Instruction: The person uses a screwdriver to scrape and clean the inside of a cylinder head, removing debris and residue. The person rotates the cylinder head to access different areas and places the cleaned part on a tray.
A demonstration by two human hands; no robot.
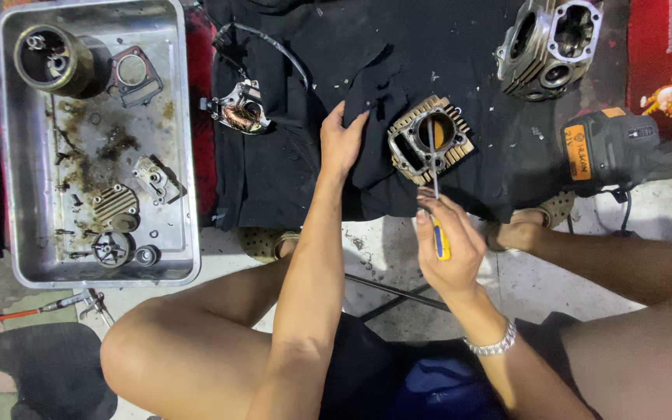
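My right hand (446, 247) grips a screwdriver (436, 204) with a yellow and blue handle. Its shaft points up into the bore of a finned engine cylinder block (418, 152) that lies on a black cloth (367, 62). My left hand (341, 140) rests flat on the cloth just left of the cylinder block, fingers spread and holding nothing. A metal watch sits on my right wrist.
A metal tray (184, 155) at the left holds a round cylinder part, a gasket, a finned cover and small parts. A stator coil with wire (241, 107) lies on the cloth. An engine head (547, 45) and a black power tool (612, 148) sit at the right.
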